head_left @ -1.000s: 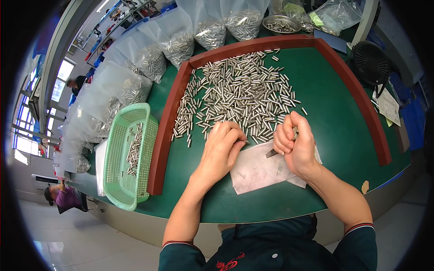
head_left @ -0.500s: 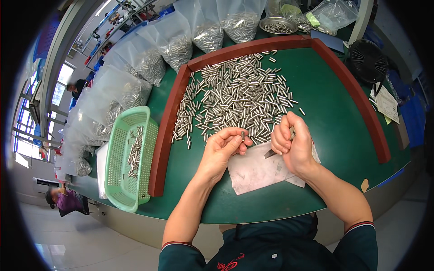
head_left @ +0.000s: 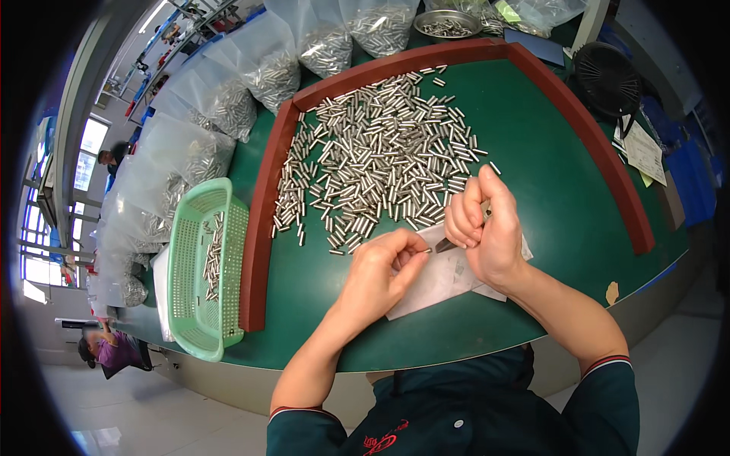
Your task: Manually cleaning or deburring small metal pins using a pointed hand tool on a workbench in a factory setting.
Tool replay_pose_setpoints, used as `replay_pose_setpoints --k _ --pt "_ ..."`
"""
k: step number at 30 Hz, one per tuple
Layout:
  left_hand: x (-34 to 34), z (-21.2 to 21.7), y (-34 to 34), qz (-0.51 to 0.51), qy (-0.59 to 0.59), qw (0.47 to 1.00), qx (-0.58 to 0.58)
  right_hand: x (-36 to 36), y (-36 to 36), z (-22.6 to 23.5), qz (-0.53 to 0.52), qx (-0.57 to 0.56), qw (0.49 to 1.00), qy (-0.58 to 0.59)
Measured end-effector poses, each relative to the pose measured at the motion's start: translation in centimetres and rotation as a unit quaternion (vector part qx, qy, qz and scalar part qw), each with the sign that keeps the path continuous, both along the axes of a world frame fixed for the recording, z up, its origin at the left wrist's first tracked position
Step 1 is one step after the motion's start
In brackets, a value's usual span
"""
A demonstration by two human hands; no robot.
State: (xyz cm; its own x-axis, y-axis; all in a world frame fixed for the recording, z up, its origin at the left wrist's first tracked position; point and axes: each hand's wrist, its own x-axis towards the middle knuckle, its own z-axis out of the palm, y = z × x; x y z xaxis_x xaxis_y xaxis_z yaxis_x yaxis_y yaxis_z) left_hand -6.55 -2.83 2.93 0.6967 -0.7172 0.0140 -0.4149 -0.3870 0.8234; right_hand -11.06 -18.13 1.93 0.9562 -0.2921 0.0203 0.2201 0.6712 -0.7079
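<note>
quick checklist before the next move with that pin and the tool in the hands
1. Left hand pinches a small metal pin at its fingers: ok.
2. Right hand grips a dark tool pointed at the pin: ok.
3. Tool tip seated on the pin: cannot tell.
4. White paper lies under both hands: ok.
5. Pile of pins stays inside the red border: ok.
6. Green basket at the left, holds some pins: ok.

small silver metal pin point(head_left: 427, 249) pinched at fingertips, above white paper sheet point(head_left: 441, 277) on green table
</note>
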Motion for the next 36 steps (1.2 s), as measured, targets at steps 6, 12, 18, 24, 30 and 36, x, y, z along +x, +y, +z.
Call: replay_pose_setpoints --k 6,12,18,24,30,36 --pt "-0.3 -1.6 -0.6 -0.033 -0.137 0.99 -0.007 -0.6 0.6 0.8 -0.015 -0.064 0.998 -0.022" --pt "-0.7 -2.0 -0.9 -0.006 -0.141 0.99 -0.012 -0.9 0.6 0.0 0.016 -0.047 0.998 -0.032" --pt "-0.7 -2.0 -1.1 0.006 -0.15 0.989 -0.006 -0.7 0.6 -0.3 0.02 -0.023 0.999 -0.013" --pt "-0.7 -2.1 -1.1 0.011 -0.145 0.989 -0.005 -0.6 0.4 -0.2 0.012 0.004 1.0 -0.006" --pt "-0.7 -2.1 -1.1 0.011 -0.138 0.99 -0.005 -0.5 0.4 -0.2 0.014 0.01 1.0 -0.004" --pt "-0.8 -2.1 -1.2 0.012 -0.133 0.991 -0.003 -0.7 0.5 -0.4 0.015 0.004 1.0 -0.004"
